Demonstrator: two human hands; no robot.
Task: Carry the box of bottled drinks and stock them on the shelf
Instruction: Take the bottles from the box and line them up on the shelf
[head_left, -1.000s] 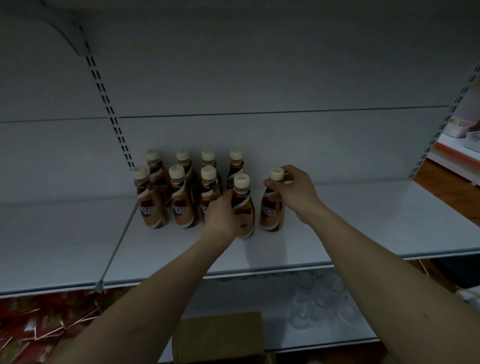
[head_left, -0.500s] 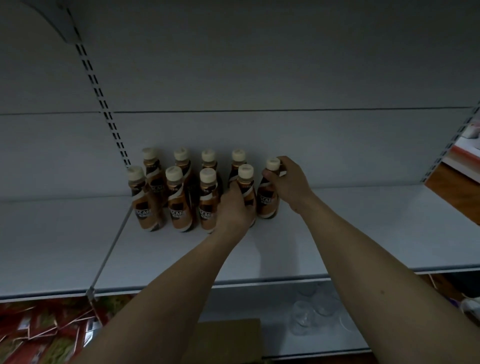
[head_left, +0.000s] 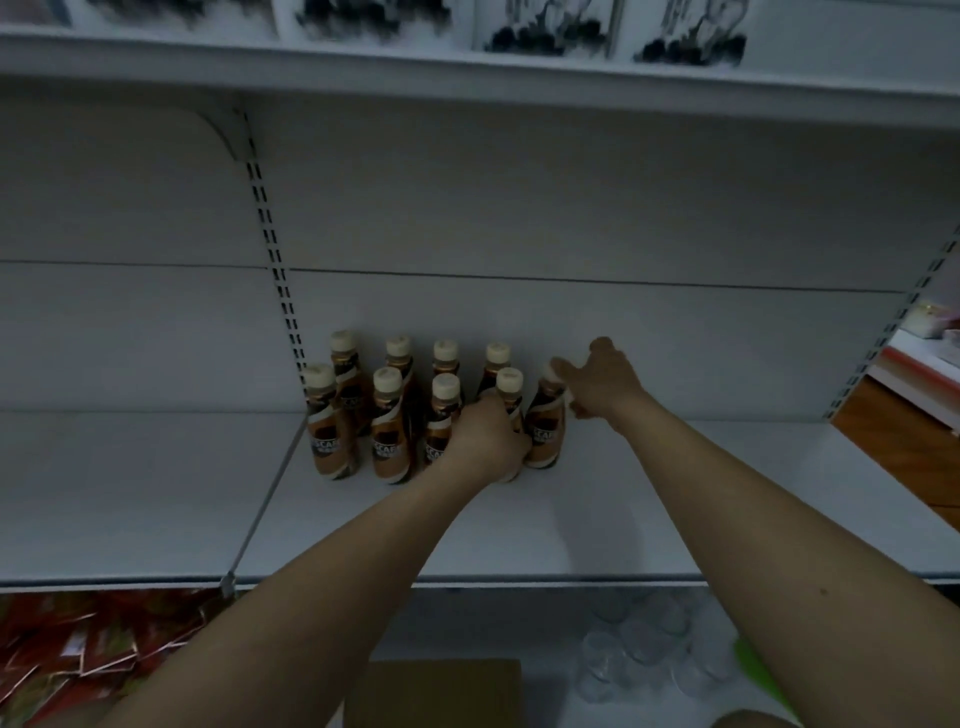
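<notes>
Bottles (head_left: 387, 423) upright on shelf (head_left: 675, 519)

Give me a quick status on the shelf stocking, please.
Left hand grips a front-row bottle. Right hand open beside the end bottle. Nine bottles upright on the shelf. Nothing in the way.

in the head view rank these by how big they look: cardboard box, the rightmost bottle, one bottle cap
1. cardboard box, though it is cut off by the frame edge and nearer the camera
2. rightmost bottle
3. bottle cap
</notes>
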